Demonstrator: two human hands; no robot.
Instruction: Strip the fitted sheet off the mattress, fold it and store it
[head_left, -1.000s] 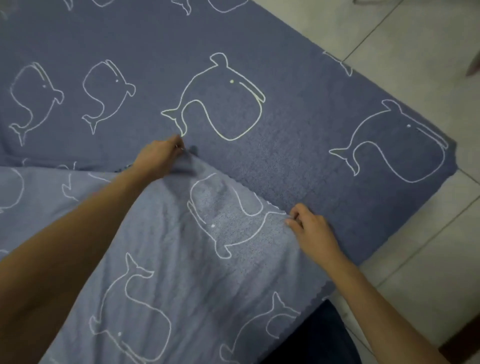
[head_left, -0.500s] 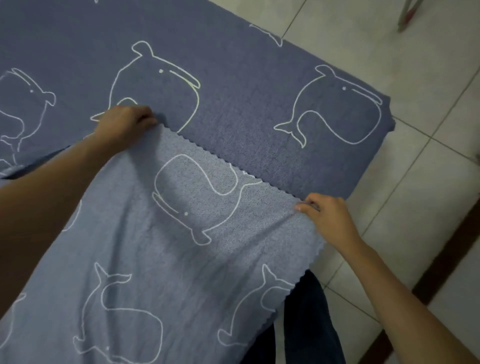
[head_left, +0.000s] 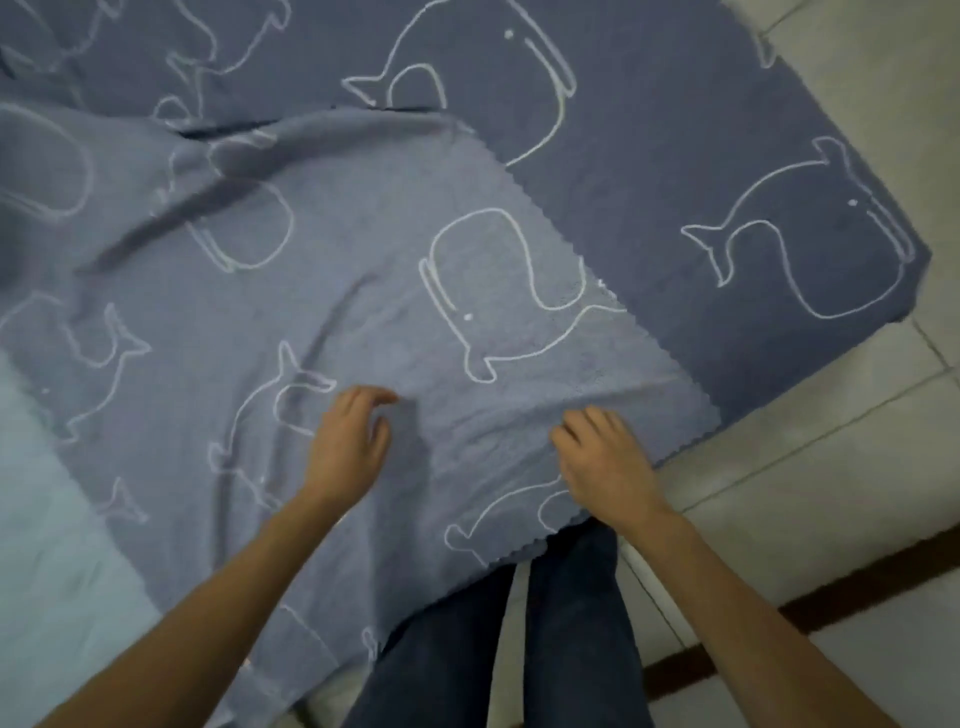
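Hands, 2 items. Item 1, left hand (head_left: 347, 449): held low over the fitted sheet (head_left: 363, 291), fingers loosely bent and spread, nothing gripped; its shadow is cast on the cloth just to its right. Item 2, right hand (head_left: 605, 465): set on the sheet nr. the lower right edge, knuckles up, fingers curled down onto the fabric; whether cloth is pinched cannot be told, fingertips being hidden.

Fitted sheet: blue w/ white whale outlines (head_left: 498, 291), spread flat. Two layers are seen: a darker layer lying top and right, its corner reaching the floor tiles (head_left: 831, 467); a lighter layer folded over it, wrinkled, bordered by a zigzag edge (head_left: 597, 280) running diagonally from top centre to the right hand.

Misc.: pale blue surface (head_left: 47, 545) is shown at lower left, beside the sheet. Dark trousers (head_left: 571, 623) are seen at bottom centre, partly covered by the sheet's lower edge.
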